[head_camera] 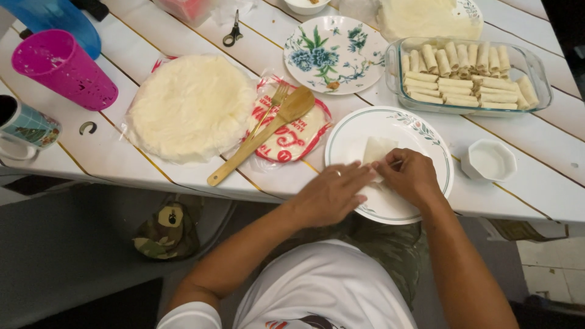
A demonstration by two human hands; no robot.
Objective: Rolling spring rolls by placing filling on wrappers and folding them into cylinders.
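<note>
Both hands rest on a white plate with a green rim [426, 137] at the table's near edge. My left hand [332, 192] and my right hand [411, 176] pinch a thin pale wrapper [376, 149] that lies folded on the plate; its lower part is hidden under the fingers. A ring shows on my left hand. Behind the plate stands a glass dish [539, 70] with several finished rolls [466, 76] packed in rows.
A stack of round wrappers [192, 106] lies at left, next to a wooden spatula [262, 137] and fork [274, 100] on a red-printed packet. Also here: floral plate [335, 55], small white bowl [489, 159], scissors [232, 30], pink cup [64, 67], mug [24, 125].
</note>
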